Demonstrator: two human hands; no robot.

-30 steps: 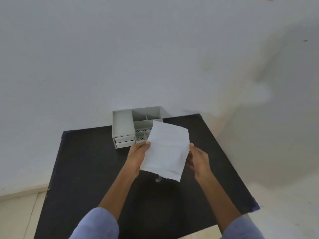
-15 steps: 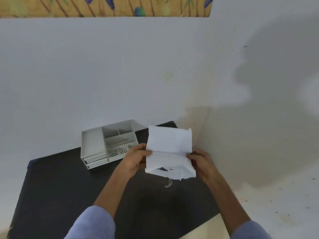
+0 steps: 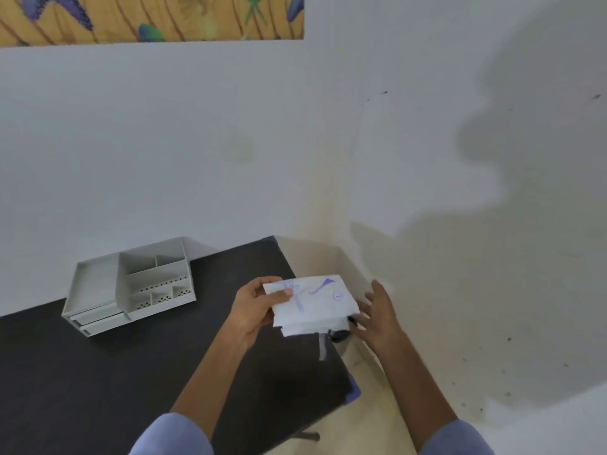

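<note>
- Folded paper (image 3: 315, 303) is judged v. light, soft, easily creased or torn; best taken at the side edges, thumb on top, fingers under
- White thick rectangle is seen, blue print on top, ragged lower edge
- It is held in the air over the right edge of the desk (image 3: 131, 372)
- Left grip (image 3: 254, 307) is clamped on its left edge; right grip (image 3: 377, 318) is spread apart at its right edge
</note>
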